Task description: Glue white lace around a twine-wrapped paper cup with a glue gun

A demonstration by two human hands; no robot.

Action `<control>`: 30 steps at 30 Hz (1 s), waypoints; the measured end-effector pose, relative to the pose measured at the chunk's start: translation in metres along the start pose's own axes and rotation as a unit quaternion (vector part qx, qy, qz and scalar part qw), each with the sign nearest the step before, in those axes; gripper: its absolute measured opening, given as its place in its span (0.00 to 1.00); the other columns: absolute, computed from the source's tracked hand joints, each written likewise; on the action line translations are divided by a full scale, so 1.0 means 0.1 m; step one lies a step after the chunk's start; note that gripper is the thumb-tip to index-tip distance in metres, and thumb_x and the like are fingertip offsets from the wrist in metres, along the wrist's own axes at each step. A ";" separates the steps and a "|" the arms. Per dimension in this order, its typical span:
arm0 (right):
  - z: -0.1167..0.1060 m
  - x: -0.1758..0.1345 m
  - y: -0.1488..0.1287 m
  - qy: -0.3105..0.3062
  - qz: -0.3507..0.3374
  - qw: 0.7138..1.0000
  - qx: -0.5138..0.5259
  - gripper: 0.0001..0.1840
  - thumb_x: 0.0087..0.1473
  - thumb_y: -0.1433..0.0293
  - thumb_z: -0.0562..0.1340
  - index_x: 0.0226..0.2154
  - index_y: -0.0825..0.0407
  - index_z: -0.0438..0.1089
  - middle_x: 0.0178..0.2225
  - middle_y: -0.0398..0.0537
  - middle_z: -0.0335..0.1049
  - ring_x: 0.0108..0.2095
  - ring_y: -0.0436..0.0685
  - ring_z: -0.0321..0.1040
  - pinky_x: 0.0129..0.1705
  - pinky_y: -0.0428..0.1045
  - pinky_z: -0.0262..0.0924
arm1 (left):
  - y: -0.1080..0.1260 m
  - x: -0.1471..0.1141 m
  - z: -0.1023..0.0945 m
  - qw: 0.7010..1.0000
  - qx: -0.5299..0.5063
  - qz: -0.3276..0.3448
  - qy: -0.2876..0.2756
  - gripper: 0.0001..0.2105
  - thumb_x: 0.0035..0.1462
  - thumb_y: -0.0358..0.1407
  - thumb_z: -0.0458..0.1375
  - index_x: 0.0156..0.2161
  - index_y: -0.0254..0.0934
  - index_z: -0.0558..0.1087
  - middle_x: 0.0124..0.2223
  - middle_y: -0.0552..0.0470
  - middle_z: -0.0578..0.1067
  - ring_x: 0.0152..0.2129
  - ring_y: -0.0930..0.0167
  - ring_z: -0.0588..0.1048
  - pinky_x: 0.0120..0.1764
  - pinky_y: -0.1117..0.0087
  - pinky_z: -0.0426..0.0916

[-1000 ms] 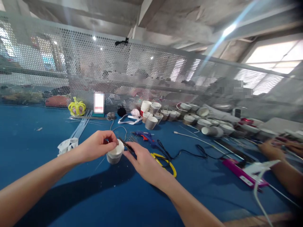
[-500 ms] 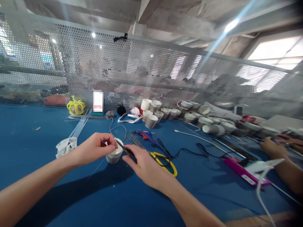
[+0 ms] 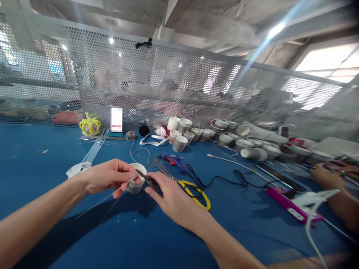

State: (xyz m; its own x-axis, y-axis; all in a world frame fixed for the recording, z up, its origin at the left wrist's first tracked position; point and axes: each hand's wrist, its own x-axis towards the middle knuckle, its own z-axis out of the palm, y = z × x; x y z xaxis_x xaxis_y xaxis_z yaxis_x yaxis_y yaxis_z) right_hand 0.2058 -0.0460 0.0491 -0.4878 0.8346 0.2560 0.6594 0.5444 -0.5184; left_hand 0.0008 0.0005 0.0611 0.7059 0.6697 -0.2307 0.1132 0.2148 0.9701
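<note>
My left hand (image 3: 117,177) pinches a thin, pale wire (image 3: 105,198) whose free end slants down to the left. In my right hand (image 3: 171,192) is a dark, narrow-tipped tool (image 3: 150,179) that looks like pliers. Its tip meets the wire at my left fingertips. Just behind and below both hands stands a white cup (image 3: 136,188), partly hidden by my left fingers. Beside my right hand lie scissors with yellow handles (image 3: 206,200). A blue glue gun (image 3: 172,160) lies farther back.
Several pale cups (image 3: 179,143) crowd the back and right. A white ribbon roll (image 3: 78,169) and clear strips (image 3: 95,149) lie left. A magenta power strip (image 3: 286,205) and black cable (image 3: 218,178) are right. Another person's hand (image 3: 325,177) works at far right. A perforated screen (image 3: 179,82) stands behind.
My left hand has turned, with fingers lower in front of the cup, and a long wire now shows from its pinch. My right hand stays nearly in place.
</note>
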 end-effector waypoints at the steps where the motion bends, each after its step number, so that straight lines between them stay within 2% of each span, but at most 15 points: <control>1: 0.00 0.00 0.00 -0.002 0.000 1.000 -0.003 0.14 0.57 0.68 0.54 0.45 0.55 0.62 0.41 0.52 0.67 0.40 0.56 0.66 0.41 0.51 0.61 | -0.01 0.01 -0.01 1.000 -0.001 -0.002 -0.005 0.15 0.47 0.45 0.60 0.31 0.32 0.73 0.15 0.59 0.68 0.09 0.80 0.65 0.15 0.78 0.52; 4: 0.00 0.00 -0.01 -0.006 0.001 1.000 -0.010 0.13 0.57 0.68 0.54 0.45 0.55 0.62 0.39 0.52 0.67 0.38 0.56 0.66 0.39 0.52 0.61 | -0.03 0.01 -0.03 1.000 0.012 0.006 -0.018 0.16 0.48 0.47 0.59 0.30 0.33 0.73 0.16 0.59 0.68 0.10 0.79 0.65 0.16 0.77 0.53; 8: -0.02 0.00 -0.04 -0.014 -0.006 1.000 0.007 0.11 0.56 0.69 0.55 0.43 0.55 0.62 0.38 0.51 0.67 0.37 0.54 0.65 0.38 0.50 0.61 | -0.05 0.02 -0.04 0.998 0.014 0.059 -0.031 0.14 0.47 0.44 0.62 0.27 0.32 0.73 0.20 0.57 0.69 0.16 0.80 0.63 0.22 0.78 0.55; 11: -0.04 -0.01 -0.06 -0.019 -0.016 0.999 0.022 0.10 0.56 0.69 0.55 0.41 0.55 0.63 0.37 0.50 0.68 0.36 0.53 0.65 0.37 0.49 0.61 | -0.09 0.03 -0.01 0.993 -0.060 0.057 -0.079 0.13 0.48 0.42 0.62 0.26 0.31 0.71 0.26 0.53 0.72 0.21 0.77 0.67 0.26 0.75 0.60; 14: -0.05 -0.01 -0.06 -0.019 -0.027 0.999 0.021 0.10 0.56 0.69 0.55 0.41 0.54 0.63 0.37 0.50 0.68 0.36 0.54 0.65 0.38 0.49 0.61 | -0.15 0.05 0.02 0.978 -0.141 0.043 -0.147 0.12 0.51 0.41 0.60 0.29 0.33 0.68 0.22 0.54 0.71 0.18 0.75 0.68 0.25 0.73 0.61; 17: -0.05 -0.02 -0.06 -0.019 -0.032 0.999 0.017 0.10 0.57 0.68 0.55 0.42 0.54 0.62 0.37 0.51 0.68 0.37 0.54 0.65 0.38 0.50 0.61 | -0.17 0.05 0.05 0.966 -0.184 0.040 -0.177 0.10 0.51 0.39 0.60 0.31 0.35 0.66 0.19 0.60 0.66 0.14 0.79 0.62 0.22 0.75 0.59; 19: -0.06 -0.02 -0.06 -0.018 -0.029 0.999 0.012 0.10 0.56 0.68 0.55 0.42 0.53 0.62 0.37 0.51 0.68 0.37 0.54 0.65 0.38 0.50 0.61 | -0.16 0.06 0.05 0.968 -0.182 0.041 -0.167 0.10 0.50 0.39 0.60 0.30 0.35 0.65 0.19 0.61 0.64 0.13 0.80 0.59 0.22 0.76 0.58; 25: -0.07 -0.03 -0.06 -0.030 -0.026 0.999 -0.011 0.10 0.56 0.69 0.55 0.42 0.55 0.63 0.37 0.51 0.67 0.35 0.54 0.65 0.37 0.50 0.61 | -0.13 0.05 0.05 0.990 -0.093 0.070 -0.085 0.13 0.48 0.41 0.62 0.29 0.31 0.69 0.15 0.61 0.63 0.12 0.81 0.57 0.20 0.77 0.53; 30: -0.07 -0.03 -0.06 -0.021 -0.015 1.000 -0.018 0.12 0.56 0.69 0.55 0.43 0.55 0.62 0.37 0.51 0.66 0.36 0.55 0.64 0.38 0.51 0.61 | -0.07 0.02 0.10 0.996 -0.052 0.071 -0.018 0.15 0.44 0.43 0.63 0.24 0.32 0.66 0.17 0.60 0.66 0.12 0.82 0.57 0.17 0.77 0.48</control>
State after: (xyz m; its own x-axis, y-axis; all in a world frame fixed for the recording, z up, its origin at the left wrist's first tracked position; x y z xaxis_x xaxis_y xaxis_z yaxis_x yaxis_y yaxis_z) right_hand 0.2076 -0.0510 0.0574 -0.5305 0.8143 0.2357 0.6640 0.5720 -0.4815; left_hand 0.0083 -0.0063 0.0547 0.7344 0.6732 -0.0871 -0.0610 0.1932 0.9793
